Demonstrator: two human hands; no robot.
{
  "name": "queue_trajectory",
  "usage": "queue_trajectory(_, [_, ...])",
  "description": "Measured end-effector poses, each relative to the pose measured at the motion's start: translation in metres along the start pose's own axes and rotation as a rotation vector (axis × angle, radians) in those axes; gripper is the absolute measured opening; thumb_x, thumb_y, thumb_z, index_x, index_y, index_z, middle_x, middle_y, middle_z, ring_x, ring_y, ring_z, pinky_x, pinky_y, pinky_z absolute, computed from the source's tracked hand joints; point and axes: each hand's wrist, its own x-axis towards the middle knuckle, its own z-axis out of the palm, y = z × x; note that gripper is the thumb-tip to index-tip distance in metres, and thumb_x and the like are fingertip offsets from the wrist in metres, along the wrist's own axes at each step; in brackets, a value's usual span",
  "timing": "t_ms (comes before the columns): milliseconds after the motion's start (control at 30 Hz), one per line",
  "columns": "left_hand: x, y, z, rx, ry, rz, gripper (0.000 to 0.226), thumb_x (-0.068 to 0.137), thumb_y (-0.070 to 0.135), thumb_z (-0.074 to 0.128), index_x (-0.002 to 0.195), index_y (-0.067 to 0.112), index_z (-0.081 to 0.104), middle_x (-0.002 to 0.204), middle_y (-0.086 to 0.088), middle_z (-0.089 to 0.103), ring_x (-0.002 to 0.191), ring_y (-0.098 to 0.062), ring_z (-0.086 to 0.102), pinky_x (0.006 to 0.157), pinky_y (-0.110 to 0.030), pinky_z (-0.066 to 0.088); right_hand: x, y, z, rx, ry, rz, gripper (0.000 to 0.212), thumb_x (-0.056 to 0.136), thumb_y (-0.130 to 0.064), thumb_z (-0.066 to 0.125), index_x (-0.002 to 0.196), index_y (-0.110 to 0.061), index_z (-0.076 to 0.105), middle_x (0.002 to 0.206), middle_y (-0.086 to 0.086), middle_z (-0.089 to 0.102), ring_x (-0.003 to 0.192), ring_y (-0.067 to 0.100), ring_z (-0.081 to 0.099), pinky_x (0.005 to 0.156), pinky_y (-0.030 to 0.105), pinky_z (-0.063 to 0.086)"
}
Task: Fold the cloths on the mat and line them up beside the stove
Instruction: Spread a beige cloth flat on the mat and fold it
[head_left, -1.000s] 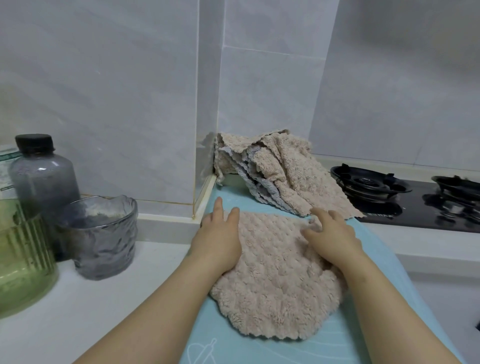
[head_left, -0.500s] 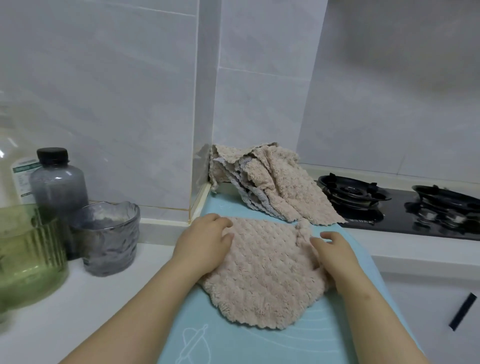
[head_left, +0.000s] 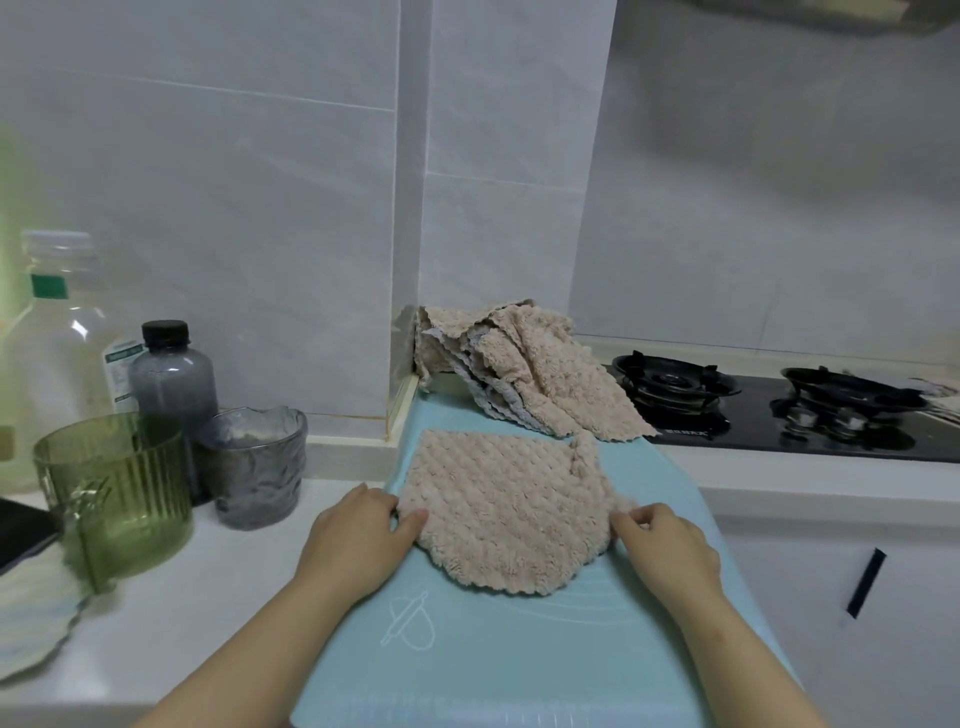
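A beige fluffy cloth (head_left: 501, 506) lies spread flat on the light blue mat (head_left: 519, 649). My left hand (head_left: 361, 540) pinches the cloth's left edge between thumb and fingers. My right hand (head_left: 662, 545) pinches its right edge, which is slightly lifted. Behind it, a heap of beige and grey cloths (head_left: 524, 366) is piled against the wall corner and drapes over the mat's far end. The black gas stove (head_left: 779, 410) sits to the right of the heap.
Left of the mat on the white counter stand a grey glass cup (head_left: 254, 467), a green ribbed cup (head_left: 117, 493), a dark bottle (head_left: 171, 374) and a clear bottle (head_left: 57, 353). A scalloped plate (head_left: 31, 623) lies at the near left. Tiled wall behind.
Both hands slid from the cloth's far edge down its sides toward me and now pinch its left and right edges. The view has pulled back and tilted up.
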Motion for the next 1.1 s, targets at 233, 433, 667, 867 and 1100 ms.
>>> queue_trajectory(233, [0.001, 0.004, -0.005, -0.337, 0.225, 0.046, 0.007, 0.084, 0.029, 0.065, 0.084, 0.025, 0.060, 0.109, 0.011, 0.055, 0.110, -0.014, 0.050, 0.084, -0.024, 0.034, 0.004, 0.006, 0.004, 0.164, -0.010, -0.047, 0.004, 0.086, -0.022, 0.052, 0.089, -0.023, 0.049, 0.090, -0.007, 0.059, 0.089, 0.020, 0.053, 0.088, 0.036, 0.037])
queue_trajectory(433, [0.000, 0.008, -0.003, -0.441, 0.302, 0.086, 0.007, 0.084, 0.021, 0.064, 0.079, 0.019, 0.059, 0.083, 0.007, 0.062, 0.083, -0.014, 0.053, 0.068, -0.030, 0.037, 0.020, 0.003, 0.005, 0.113, -0.053, 0.016, 0.021, 0.085, -0.025, 0.051, 0.103, -0.030, 0.040, 0.099, -0.007, 0.058, 0.104, 0.023, 0.051, 0.082, 0.033, 0.031])
queue_trajectory(667, [0.015, 0.002, 0.002, -0.562, 0.176, 0.063, 0.002, 0.095, 0.025, 0.046, 0.097, 0.025, 0.045, 0.066, -0.009, 0.056, 0.064, -0.025, 0.053, 0.061, -0.033, 0.038, 0.023, 0.004, 0.007, 0.639, 0.005, -0.144, 0.026, 0.088, -0.006, 0.053, 0.097, -0.031, 0.050, 0.078, 0.002, 0.054, 0.067, 0.018, 0.051, 0.062, 0.031, 0.040])
queue_trajectory(867, [0.016, 0.003, -0.005, -0.705, 0.188, 0.091, 0.022, 0.096, 0.017, 0.046, 0.094, 0.036, 0.056, 0.079, 0.008, 0.059, 0.072, -0.009, 0.052, 0.061, -0.022, 0.038, 0.020, 0.001, 0.005, 0.770, 0.073, -0.137, 0.027, 0.086, -0.001, 0.046, 0.079, -0.026, 0.054, 0.063, 0.001, 0.042, 0.055, 0.016, 0.034, 0.053, 0.026, 0.025])
queue_trajectory(1100, [0.014, -0.003, -0.008, -0.752, -0.069, -0.049, 0.026, 0.077, 0.024, 0.073, 0.100, 0.033, 0.063, 0.091, 0.003, 0.065, 0.074, -0.012, 0.059, 0.064, -0.026, 0.046, 0.006, 0.000, 0.008, 0.529, -0.050, -0.230, 0.033, 0.088, -0.014, 0.053, 0.107, -0.041, 0.050, 0.099, -0.012, 0.057, 0.072, 0.016, 0.064, 0.059, 0.028, 0.044])
